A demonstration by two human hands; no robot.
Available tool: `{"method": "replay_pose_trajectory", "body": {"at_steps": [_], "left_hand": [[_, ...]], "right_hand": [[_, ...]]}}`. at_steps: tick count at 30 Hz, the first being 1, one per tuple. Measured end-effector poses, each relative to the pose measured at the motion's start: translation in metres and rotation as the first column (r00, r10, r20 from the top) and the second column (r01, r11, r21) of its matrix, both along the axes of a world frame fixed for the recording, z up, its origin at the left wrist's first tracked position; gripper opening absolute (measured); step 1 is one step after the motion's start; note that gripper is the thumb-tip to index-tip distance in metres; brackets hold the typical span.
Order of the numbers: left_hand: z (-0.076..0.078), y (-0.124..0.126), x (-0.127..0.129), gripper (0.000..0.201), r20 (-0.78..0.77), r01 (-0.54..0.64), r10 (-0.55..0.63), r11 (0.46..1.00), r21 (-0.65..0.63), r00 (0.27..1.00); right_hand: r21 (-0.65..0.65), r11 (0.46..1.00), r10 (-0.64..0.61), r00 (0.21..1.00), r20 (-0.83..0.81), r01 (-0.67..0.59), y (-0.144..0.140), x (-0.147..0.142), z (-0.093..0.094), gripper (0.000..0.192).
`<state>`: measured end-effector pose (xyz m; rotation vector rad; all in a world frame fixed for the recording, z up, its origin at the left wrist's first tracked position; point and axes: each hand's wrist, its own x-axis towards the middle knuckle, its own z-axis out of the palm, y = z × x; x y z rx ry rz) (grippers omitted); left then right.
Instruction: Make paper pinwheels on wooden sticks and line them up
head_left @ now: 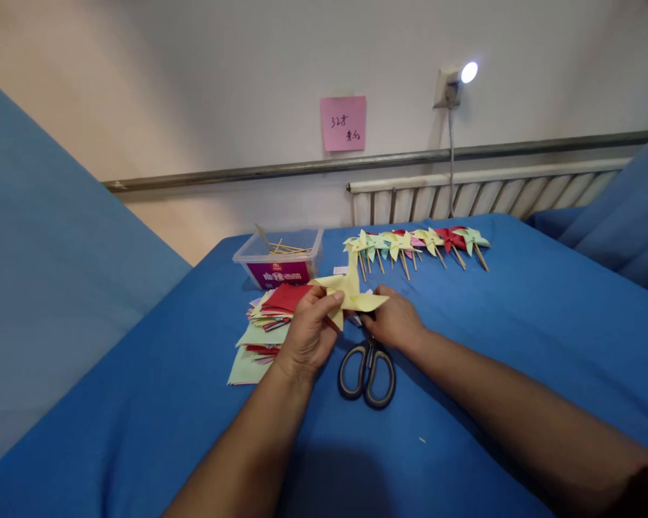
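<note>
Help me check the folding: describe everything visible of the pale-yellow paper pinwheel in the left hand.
The pale-yellow pinwheel looks like thin paper, folded into pointed blades: one points away, another right. The bare left hand grips it, thumb on top, above the blue cloth surface. The bare right hand is beside its right blade; whether they touch is unclear.

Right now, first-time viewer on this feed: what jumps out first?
Probably the pale yellow paper pinwheel in the left grip, mid-frame above the blue cloth. Behind it to the right, a row of colored pinwheels on sticks lies toward the cloth's far edge. On the wall, the bright white light by the socket and the pink note left of it also stand out.
</note>
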<state>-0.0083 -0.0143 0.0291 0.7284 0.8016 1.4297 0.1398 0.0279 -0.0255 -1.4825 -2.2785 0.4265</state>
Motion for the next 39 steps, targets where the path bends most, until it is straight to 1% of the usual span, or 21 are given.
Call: {"method": "replay_pose_trajectory", "body": {"at_steps": [3,5,9,12,15,19,22,28,33,36,39], "left_hand": [[0.003,0.002,-0.002,0.039,0.023,-0.057,0.057,0.998,0.015,0.998],[0.002,0.002,0.000,0.035,0.030,-0.068,0.067,0.998,0.008,0.997],[0.001,-0.001,0.004,0.031,0.035,-0.048,0.049,0.998,-0.027,0.998],[0.000,-0.001,0.005,0.031,0.039,-0.045,0.046,0.999,-0.031,0.998],[-0.002,0.000,0.005,0.032,0.030,-0.046,0.047,0.998,-0.034,0.998],[-0.004,0.001,0.005,0.033,0.034,-0.041,0.042,0.998,-0.040,0.999],[-0.004,0.000,0.005,0.032,0.034,-0.047,0.048,0.998,-0.032,0.998],[-0.004,0.000,0.006,0.031,0.017,-0.056,0.056,0.998,-0.030,0.998],[-0.005,0.000,0.006,0.031,0.018,-0.050,0.051,0.998,-0.043,0.999],[-0.005,0.001,0.006,0.032,0.016,-0.050,0.050,0.998,-0.042,0.999],[-0.005,0.002,0.005,0.033,0.014,-0.060,0.060,0.997,-0.040,0.998]], "right_hand": [[0.016,1.000,-0.002,1.000,-0.006,0.003,0.002,-0.002,0.001,0.027],[0.019,1.000,-0.003,1.000,0.004,0.003,0.004,-0.003,0.000,0.025],[0.062,0.998,-0.022,1.000,0.003,0.021,0.008,-0.003,-0.004,0.023],[0.078,0.997,0.001,1.000,-0.020,0.001,0.009,-0.003,-0.006,0.025],[0.066,0.998,0.015,1.000,-0.014,-0.014,0.009,-0.004,-0.007,0.027],[0.042,0.999,-0.017,1.000,-0.023,0.018,0.009,-0.006,-0.010,0.026],[0.043,0.999,-0.011,0.999,-0.030,0.013,0.010,-0.007,-0.010,0.024],[0.018,1.000,0.007,1.000,0.016,-0.007,0.012,-0.007,-0.008,0.024],[0.052,0.999,0.015,1.000,0.019,-0.016,0.012,-0.006,-0.010,0.024],[0.062,0.998,0.024,1.000,-0.004,-0.024,0.012,-0.006,-0.012,0.023],[0.066,0.998,0.021,0.996,-0.083,-0.015,0.013,-0.005,-0.014,0.022]]}}
